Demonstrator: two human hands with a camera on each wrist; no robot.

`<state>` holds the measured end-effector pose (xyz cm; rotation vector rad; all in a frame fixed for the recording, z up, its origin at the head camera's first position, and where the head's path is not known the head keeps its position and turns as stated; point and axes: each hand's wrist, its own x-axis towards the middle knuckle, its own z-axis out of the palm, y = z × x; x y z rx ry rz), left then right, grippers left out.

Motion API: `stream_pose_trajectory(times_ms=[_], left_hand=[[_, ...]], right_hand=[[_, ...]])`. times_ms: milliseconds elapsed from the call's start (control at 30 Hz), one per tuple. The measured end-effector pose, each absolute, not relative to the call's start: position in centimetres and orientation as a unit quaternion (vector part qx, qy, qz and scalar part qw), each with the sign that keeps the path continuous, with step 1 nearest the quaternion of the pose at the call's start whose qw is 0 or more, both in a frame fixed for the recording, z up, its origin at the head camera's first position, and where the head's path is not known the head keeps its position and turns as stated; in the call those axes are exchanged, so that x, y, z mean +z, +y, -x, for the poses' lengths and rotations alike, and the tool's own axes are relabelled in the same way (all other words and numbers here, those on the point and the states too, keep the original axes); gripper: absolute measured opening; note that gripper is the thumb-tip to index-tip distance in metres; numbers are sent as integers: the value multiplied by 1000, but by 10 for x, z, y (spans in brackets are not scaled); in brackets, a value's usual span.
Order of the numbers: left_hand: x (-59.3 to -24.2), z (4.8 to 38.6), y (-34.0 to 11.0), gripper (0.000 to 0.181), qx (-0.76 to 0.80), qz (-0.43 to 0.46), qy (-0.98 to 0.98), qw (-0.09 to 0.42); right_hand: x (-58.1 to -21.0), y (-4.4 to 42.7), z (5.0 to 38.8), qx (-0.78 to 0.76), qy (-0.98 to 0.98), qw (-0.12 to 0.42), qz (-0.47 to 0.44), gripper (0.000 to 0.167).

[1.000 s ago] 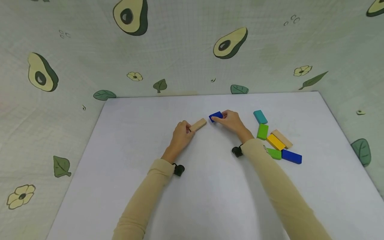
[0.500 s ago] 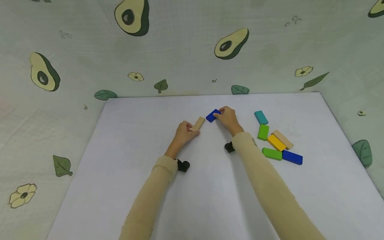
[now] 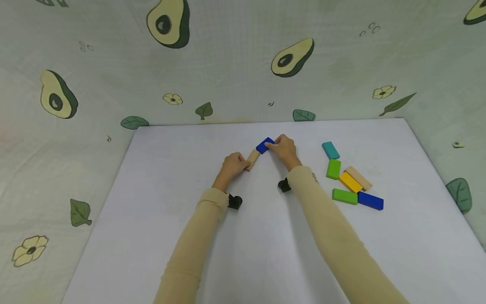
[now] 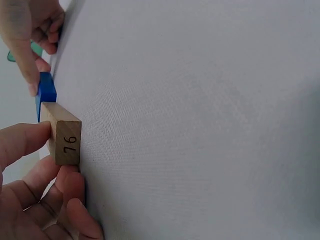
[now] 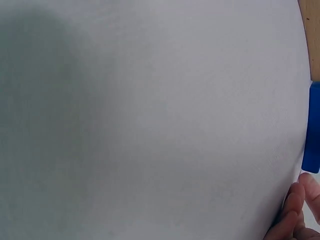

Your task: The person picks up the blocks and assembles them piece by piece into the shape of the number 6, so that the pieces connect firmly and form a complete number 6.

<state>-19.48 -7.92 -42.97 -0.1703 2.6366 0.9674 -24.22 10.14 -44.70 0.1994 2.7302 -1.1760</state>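
Note:
Between the thumb and fingers of my left hand (image 3: 233,166) is a plain wooden block (image 3: 253,158). The left wrist view shows this block's near end (image 4: 68,142) marked with the number 76. My right hand (image 3: 284,150) pinches a blue block (image 3: 263,146) at its right end, thumb on the near side. The two blocks lie end to end on the white table, the blue one farther back, and they seem to touch. At the edge of the right wrist view, fingertips (image 5: 295,200) are beside the blue block (image 5: 312,130); most of that hand is out of frame.
Right of my right arm lie a teal block (image 3: 330,150), a green block (image 3: 333,169), a yellow block (image 3: 350,182) against a wooden block (image 3: 358,177), another green block (image 3: 344,196) and a blue block (image 3: 370,200). An avocado-print cloth (image 3: 235,63) rises behind the white table (image 3: 171,169).
My right hand has moved left with the blue block, closing the gap to the wooden block. My left hand has turned the wooden block to a steeper angle and changed its grip on it.

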Motion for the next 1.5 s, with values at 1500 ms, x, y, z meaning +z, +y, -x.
stream_pose_trajectory(times_ms=[1500], left_hand=[[-437, 202, -90, 22, 453, 102, 868, 177]], right_hand=[[-438, 115, 242, -374, 914, 157, -2, 67]])
